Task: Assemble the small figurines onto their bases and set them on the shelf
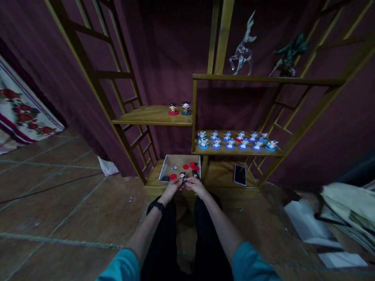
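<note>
My left hand (pixel 174 185) and my right hand (pixel 194 184) meet at the front edge of a shallow open box (pixel 166 166). Between their closed fingertips is a small figurine (pixel 183 175) with a black-and-white head; something dark, perhaps its base, shows below it, partly covered by fingers. Inside the box lie several red discs (pixel 173 176), a black disc (pixel 165 178), a small black-and-white piece (pixel 174 168) and another dark-haired figurine (pixel 195 174) near the right wall.
Two figurines, one on a red base (pixel 172 109) and one on a black base (pixel 186 108), stand on the left shelf (pixel 140 115). Several blue and purple figurines (pixel 230 143) line the right shelf. Above are a clear deer (pixel 242 54) and a green ornament (pixel 288 58). A phone (pixel 240 175) lies lower right.
</note>
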A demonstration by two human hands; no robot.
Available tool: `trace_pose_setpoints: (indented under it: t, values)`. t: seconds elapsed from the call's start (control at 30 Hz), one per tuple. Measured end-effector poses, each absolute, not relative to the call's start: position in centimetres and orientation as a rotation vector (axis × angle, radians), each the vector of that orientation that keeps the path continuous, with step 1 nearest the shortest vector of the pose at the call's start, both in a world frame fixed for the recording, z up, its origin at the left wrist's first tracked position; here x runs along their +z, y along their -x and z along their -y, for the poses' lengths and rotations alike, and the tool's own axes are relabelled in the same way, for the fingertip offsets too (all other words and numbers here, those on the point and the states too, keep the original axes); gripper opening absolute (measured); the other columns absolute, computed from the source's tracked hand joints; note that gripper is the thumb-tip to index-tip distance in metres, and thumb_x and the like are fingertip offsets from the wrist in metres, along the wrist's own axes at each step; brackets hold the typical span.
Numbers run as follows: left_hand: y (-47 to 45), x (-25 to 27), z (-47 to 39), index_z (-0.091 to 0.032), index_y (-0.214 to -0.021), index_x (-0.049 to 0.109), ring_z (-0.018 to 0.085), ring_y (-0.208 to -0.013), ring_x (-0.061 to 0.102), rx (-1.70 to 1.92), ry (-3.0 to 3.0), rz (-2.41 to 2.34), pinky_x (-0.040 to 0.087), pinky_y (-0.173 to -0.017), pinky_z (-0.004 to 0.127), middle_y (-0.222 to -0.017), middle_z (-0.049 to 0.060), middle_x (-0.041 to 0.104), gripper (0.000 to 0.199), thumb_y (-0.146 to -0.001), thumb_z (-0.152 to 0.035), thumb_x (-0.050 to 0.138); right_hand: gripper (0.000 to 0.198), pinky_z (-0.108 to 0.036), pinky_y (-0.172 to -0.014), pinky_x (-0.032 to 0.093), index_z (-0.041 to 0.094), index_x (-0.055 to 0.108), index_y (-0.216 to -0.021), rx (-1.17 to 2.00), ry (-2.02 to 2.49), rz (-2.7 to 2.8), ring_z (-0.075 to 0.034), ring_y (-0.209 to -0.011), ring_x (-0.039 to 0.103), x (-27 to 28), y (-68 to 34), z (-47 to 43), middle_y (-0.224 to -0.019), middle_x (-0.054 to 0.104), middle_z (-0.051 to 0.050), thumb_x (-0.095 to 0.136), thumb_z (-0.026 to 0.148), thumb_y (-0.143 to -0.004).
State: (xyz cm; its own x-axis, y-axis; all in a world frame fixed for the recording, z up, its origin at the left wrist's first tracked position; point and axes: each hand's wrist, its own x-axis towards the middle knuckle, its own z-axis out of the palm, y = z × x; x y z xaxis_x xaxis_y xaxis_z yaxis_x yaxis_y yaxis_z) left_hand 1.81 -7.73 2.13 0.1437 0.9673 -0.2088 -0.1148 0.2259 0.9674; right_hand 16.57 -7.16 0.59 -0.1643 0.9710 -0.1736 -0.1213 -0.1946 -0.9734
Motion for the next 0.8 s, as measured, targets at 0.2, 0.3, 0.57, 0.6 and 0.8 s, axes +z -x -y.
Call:
trace_pose_setpoints:
  t: [0.2, 0.3, 0.57, 0.6, 0.8]
  values:
    - [-2.9, 3.0, 8.8, -0.013, -0.076, 0.062, 0.014, -0.059, 0.058, 1.073, -1.092, -1.179, 0.043, -0.055, 0.023, -0.066, 0.003, 0.063, 0.040, -0.053, -0.044, 0.074, 0.027, -0.028, -0.064, 0.048, 0.019, 0.060, -0.087, 1.510, 1.136, 1.111, -0.014, -0.069, 0.061, 0.5, -16.9, 8.5, -0.076, 0.065, 0.000, 0.067, 0.026, -0.062]
    - [-2.6, 3.7, 9.5, -0.014, -0.076, 0.063, 0.014, -0.060, 0.058, 1.083, -1.113, -1.241, 0.043, -0.055, 0.024, -0.066, 0.003, 0.063, 0.039, -0.053, -0.044, 0.073, 0.031, -0.029, -0.066, 0.048, 0.019, 0.059, -0.092, 1.525, 1.053, 1.093, -0.013, -0.071, 0.060, 0.6, -16.6, 9.3, -0.080, 0.064, 0.000, 0.066, 0.024, -0.062]
    - [-1.2, 3.8, 10.4, -0.013, -0.076, 0.062, 0.015, -0.061, 0.059, 1.201, -0.961, -1.176, 0.047, -0.062, 0.028, -0.069, 0.004, 0.064, 0.041, -0.050, -0.041, 0.077, 0.032, -0.030, -0.066, 0.050, 0.020, 0.057, -0.095, 1.516, 1.001, 1.048, -0.011, -0.066, 0.057, -0.5, -13.5, 9.2, -0.082, 0.059, 0.001, 0.059, 0.018, -0.063]
    - [-1.3, 3.6, 10.2, -0.012, -0.075, 0.062, 0.015, -0.061, 0.059, 1.224, -0.945, -1.170, 0.047, -0.063, 0.029, -0.069, 0.004, 0.064, 0.041, -0.049, -0.041, 0.077, 0.034, -0.030, -0.067, 0.051, 0.021, 0.056, -0.097, 1.500, 1.006, 1.034, -0.011, -0.067, 0.058, -0.7, -13.2, 9.0, -0.084, 0.058, 0.001, 0.059, 0.018, -0.063]
    - [-1.1, 2.4, 9.0, -0.012, -0.079, 0.061, 0.015, -0.063, 0.059, 1.325, -0.902, -1.216, 0.047, -0.065, 0.029, -0.071, 0.004, 0.064, 0.044, -0.049, -0.041, 0.077, 0.040, -0.032, -0.072, 0.052, 0.022, 0.056, -0.104, 1.490, 1.036, 1.054, -0.014, -0.077, 0.059, -1.1, -12.3, 8.0, -0.095, 0.057, -0.002, 0.058, 0.019, -0.064]
